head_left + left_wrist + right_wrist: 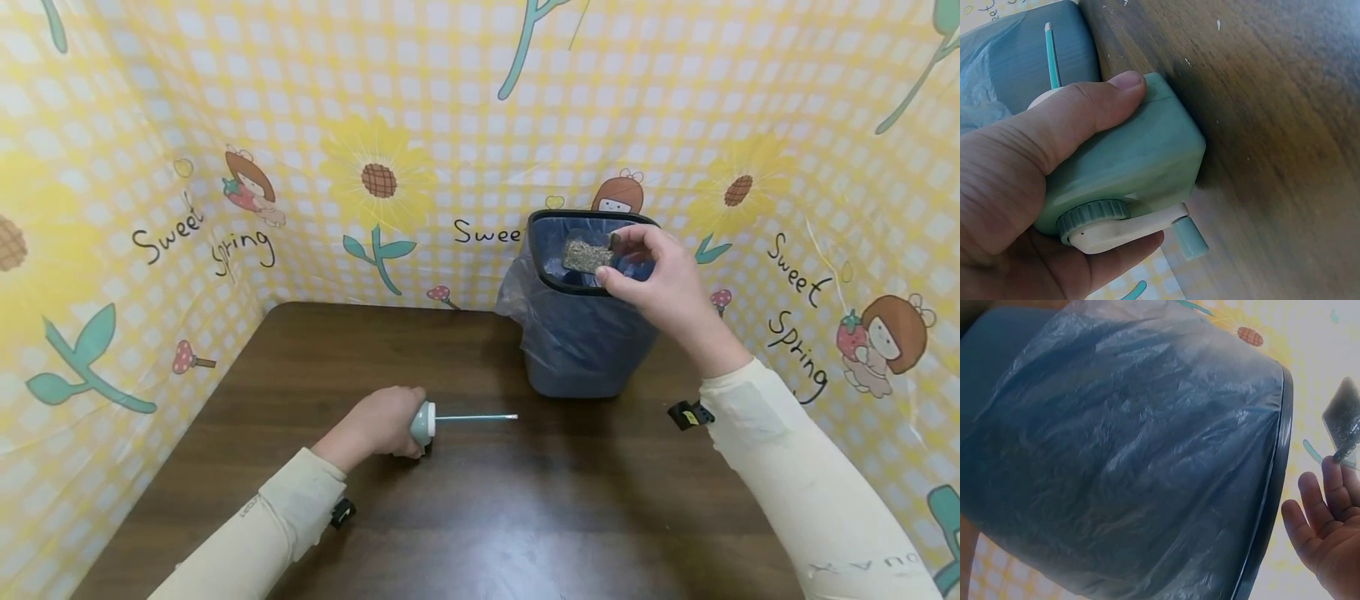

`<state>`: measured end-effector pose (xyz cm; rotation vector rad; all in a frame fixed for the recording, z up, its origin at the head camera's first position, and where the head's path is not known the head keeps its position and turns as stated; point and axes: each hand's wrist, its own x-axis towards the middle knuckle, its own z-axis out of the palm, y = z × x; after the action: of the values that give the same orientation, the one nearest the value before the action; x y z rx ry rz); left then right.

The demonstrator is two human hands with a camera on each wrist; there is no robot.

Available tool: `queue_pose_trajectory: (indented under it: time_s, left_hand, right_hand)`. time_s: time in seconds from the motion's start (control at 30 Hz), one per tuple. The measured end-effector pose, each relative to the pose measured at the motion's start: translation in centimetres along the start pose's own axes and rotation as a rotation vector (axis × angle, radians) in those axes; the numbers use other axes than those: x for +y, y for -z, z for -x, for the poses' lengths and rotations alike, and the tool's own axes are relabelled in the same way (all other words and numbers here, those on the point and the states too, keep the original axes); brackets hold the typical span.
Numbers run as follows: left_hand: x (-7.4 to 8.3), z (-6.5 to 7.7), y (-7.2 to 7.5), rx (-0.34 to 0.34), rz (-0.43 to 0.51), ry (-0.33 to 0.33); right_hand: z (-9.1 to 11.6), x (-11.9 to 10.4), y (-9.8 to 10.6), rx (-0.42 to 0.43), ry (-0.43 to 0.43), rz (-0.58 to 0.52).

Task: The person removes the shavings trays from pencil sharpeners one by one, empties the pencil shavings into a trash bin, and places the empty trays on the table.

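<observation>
My left hand (378, 425) grips a green crank pencil sharpener (1147, 137) low over the table, thumb along one side and fingers beneath. The white crank handle (1129, 232) shows on its end in the left wrist view. From the sharpener's opposite end a light-blue pencil (476, 417) sticks out toward the right. With thumb and fingertips, my right hand (663, 283) pinches a small clear shavings tray (587, 254) over the mouth of the trash can (558, 282). Grey-brown shavings fill part of the tray. In the right wrist view, the tray hangs beyond the can's rim.
A thin clear bag lines the blue-grey can and drapes over its outside (525, 292). The can stands at the back of the dark wooden table (465, 517). Small pale bits lie on the wood in the left wrist view. A yellow checked cloth (465, 142) encloses the back and sides.
</observation>
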<state>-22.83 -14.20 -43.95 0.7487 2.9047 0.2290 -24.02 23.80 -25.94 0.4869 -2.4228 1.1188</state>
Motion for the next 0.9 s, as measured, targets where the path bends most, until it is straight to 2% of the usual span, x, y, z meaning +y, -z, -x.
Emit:
queue_pose_trajectory:
  time_s: [0.23,0.9]
  left_hand:
    - [-0.1,0.0,0.0,-0.008,-0.01,0.002]
    - [-0.3,-0.2,-0.3,0.004,-0.014,-0.008]
  right_hand:
    - [0.0,0.5,0.2,-0.001,-0.043,-0.003]
    - [-0.5,1.6,0.4,-0.001,-0.095,0.066]
